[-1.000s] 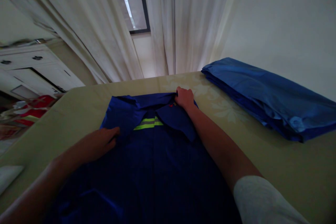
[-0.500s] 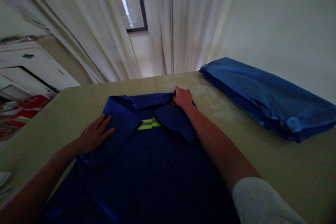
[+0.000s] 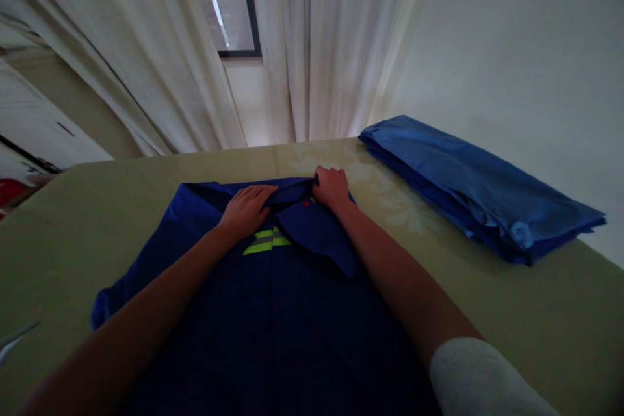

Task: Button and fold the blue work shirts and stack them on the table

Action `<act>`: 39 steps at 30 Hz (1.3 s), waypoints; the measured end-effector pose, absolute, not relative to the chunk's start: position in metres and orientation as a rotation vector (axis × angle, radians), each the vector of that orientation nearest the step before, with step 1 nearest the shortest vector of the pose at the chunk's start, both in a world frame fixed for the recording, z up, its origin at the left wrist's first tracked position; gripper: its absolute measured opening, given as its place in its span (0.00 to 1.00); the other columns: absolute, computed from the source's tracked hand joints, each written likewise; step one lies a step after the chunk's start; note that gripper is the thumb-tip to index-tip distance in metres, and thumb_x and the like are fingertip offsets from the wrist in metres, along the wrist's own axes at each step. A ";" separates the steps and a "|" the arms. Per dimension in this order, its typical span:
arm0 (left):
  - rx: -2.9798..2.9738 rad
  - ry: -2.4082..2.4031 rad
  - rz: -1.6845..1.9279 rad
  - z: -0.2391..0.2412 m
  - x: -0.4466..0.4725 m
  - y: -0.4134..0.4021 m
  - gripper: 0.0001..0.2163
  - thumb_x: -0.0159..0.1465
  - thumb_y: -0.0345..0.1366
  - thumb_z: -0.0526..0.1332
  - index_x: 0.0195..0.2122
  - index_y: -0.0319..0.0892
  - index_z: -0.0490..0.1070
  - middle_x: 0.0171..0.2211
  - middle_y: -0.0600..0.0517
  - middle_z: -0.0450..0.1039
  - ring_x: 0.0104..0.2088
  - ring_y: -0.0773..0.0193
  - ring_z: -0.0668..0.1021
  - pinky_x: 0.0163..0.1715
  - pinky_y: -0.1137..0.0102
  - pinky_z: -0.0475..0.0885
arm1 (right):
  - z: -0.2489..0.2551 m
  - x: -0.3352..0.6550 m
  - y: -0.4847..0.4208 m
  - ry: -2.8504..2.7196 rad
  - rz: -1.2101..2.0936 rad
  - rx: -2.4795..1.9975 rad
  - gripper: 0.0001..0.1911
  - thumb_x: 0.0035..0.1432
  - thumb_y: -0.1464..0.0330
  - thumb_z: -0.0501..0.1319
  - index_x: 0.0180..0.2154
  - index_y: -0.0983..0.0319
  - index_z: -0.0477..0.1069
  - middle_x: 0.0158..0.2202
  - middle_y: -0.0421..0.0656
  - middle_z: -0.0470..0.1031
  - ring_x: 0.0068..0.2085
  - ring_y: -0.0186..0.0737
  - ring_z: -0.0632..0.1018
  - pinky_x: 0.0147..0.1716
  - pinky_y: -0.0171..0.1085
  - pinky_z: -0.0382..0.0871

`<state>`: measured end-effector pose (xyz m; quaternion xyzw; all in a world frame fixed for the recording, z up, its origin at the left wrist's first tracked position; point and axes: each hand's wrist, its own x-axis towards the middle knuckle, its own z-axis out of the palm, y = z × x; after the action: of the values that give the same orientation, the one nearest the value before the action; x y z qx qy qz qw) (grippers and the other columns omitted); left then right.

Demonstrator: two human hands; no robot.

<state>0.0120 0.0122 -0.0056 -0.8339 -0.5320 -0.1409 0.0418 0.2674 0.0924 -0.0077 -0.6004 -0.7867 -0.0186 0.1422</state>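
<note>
A dark blue work shirt [image 3: 273,312] with a yellow-green reflective stripe [image 3: 266,242] lies spread on a pale green table [image 3: 511,299]. My right hand [image 3: 331,187] is closed on the far right part of the shirt's collar [image 3: 292,190]. My left hand [image 3: 246,208] lies on the collar's left half, fingers together and pointing right, pressing the fabric down. Both forearms reach across the shirt's body.
A folded pile of lighter blue cloth [image 3: 468,188] rests on the table at the right, against a white wall. White curtains [image 3: 302,45] and a window hang behind the table's far edge. A white cabinet [image 3: 39,136] stands at the far left.
My left hand has left the shirt's left shoulder and moved right onto the collar. My right hand has kept its hold. The view has swung slightly to the right.
</note>
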 end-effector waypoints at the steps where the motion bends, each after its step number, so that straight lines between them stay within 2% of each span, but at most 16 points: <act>1: -2.544 -1.646 -0.469 -0.011 0.011 0.013 0.23 0.70 0.32 0.56 0.66 0.41 0.71 0.62 0.43 0.76 0.62 0.49 0.77 0.65 0.55 0.69 | -0.009 0.268 0.093 -2.263 -0.059 -1.725 0.10 0.65 0.66 0.59 0.46 0.61 0.75 0.45 0.52 0.82 0.49 0.53 0.77 0.50 0.46 0.59; 5: -2.485 -1.741 -0.541 -0.019 0.001 0.014 0.23 0.72 0.29 0.51 0.65 0.41 0.75 0.57 0.42 0.81 0.56 0.50 0.82 0.60 0.56 0.75 | -0.015 0.267 0.094 -2.202 -0.104 -1.704 0.11 0.65 0.65 0.60 0.46 0.61 0.76 0.48 0.52 0.79 0.53 0.55 0.73 0.53 0.48 0.58; 8: -2.458 -1.786 -0.584 -0.017 0.000 0.016 0.24 0.72 0.28 0.50 0.64 0.41 0.75 0.55 0.42 0.82 0.54 0.50 0.83 0.58 0.56 0.76 | -0.013 0.267 0.095 -2.135 -0.102 -1.757 0.12 0.66 0.63 0.60 0.46 0.61 0.77 0.52 0.54 0.76 0.56 0.56 0.71 0.53 0.49 0.61; 14: -2.460 -1.790 -0.697 -0.017 0.000 0.021 0.20 0.68 0.31 0.54 0.57 0.40 0.79 0.54 0.43 0.82 0.56 0.49 0.81 0.61 0.54 0.74 | 0.018 0.294 0.105 -2.275 0.107 -1.830 0.12 0.63 0.64 0.67 0.48 0.58 0.79 0.48 0.48 0.81 0.50 0.50 0.77 0.48 0.42 0.68; 17: -2.483 -1.742 -0.771 -0.020 -0.002 0.024 0.18 0.66 0.31 0.56 0.53 0.40 0.80 0.55 0.44 0.82 0.56 0.48 0.81 0.61 0.52 0.74 | 0.036 0.313 0.108 -2.407 0.083 -1.861 0.11 0.61 0.67 0.69 0.46 0.58 0.81 0.50 0.48 0.82 0.51 0.50 0.78 0.47 0.41 0.69; 20: -2.504 -1.720 -0.807 -0.022 -0.002 0.025 0.17 0.66 0.31 0.56 0.51 0.41 0.81 0.54 0.44 0.82 0.55 0.48 0.80 0.60 0.51 0.74 | 0.044 0.321 0.106 -2.428 0.023 -1.939 0.11 0.61 0.72 0.67 0.45 0.58 0.81 0.51 0.50 0.82 0.53 0.50 0.78 0.47 0.39 0.69; 23: -2.504 -1.691 -0.812 -0.019 -0.002 0.022 0.18 0.65 0.31 0.59 0.53 0.42 0.80 0.54 0.44 0.81 0.55 0.47 0.79 0.58 0.51 0.74 | 0.046 0.318 0.103 -2.490 0.117 -1.989 0.15 0.61 0.76 0.65 0.48 0.57 0.81 0.50 0.48 0.83 0.50 0.47 0.80 0.45 0.38 0.70; 26: -2.500 -1.608 -0.752 -0.015 -0.001 0.019 0.19 0.64 0.30 0.61 0.55 0.45 0.80 0.51 0.43 0.80 0.53 0.46 0.78 0.54 0.51 0.74 | 0.047 0.312 0.100 -2.532 0.140 -2.017 0.17 0.61 0.77 0.64 0.49 0.56 0.81 0.51 0.49 0.82 0.49 0.47 0.82 0.44 0.38 0.70; 32: -2.480 -1.633 -0.697 -0.014 -0.003 0.017 0.16 0.63 0.29 0.60 0.50 0.43 0.81 0.45 0.43 0.78 0.50 0.46 0.78 0.51 0.52 0.73 | 0.049 0.313 0.094 -2.460 0.086 -2.138 0.16 0.62 0.76 0.64 0.49 0.57 0.81 0.51 0.53 0.82 0.48 0.52 0.83 0.42 0.41 0.71; 36: -2.503 -1.646 -0.641 -0.012 -0.001 0.016 0.19 0.63 0.29 0.61 0.54 0.45 0.79 0.49 0.43 0.78 0.52 0.45 0.78 0.52 0.52 0.72 | 0.067 0.312 0.091 -2.488 0.007 -2.029 0.13 0.60 0.73 0.69 0.48 0.59 0.80 0.48 0.51 0.83 0.46 0.51 0.81 0.42 0.41 0.69; 39: -2.532 -1.565 -0.664 -0.011 0.000 0.015 0.20 0.66 0.31 0.61 0.58 0.48 0.78 0.53 0.43 0.77 0.54 0.45 0.77 0.53 0.52 0.72 | 0.092 0.297 0.070 -2.549 0.045 -1.739 0.15 0.59 0.62 0.73 0.46 0.59 0.78 0.44 0.47 0.83 0.44 0.48 0.80 0.39 0.39 0.67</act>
<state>-0.0001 0.0152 -0.0105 -0.8293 -0.5127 -0.2174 0.0458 0.2973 0.0697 0.0915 -0.5632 -0.8257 0.0145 0.0278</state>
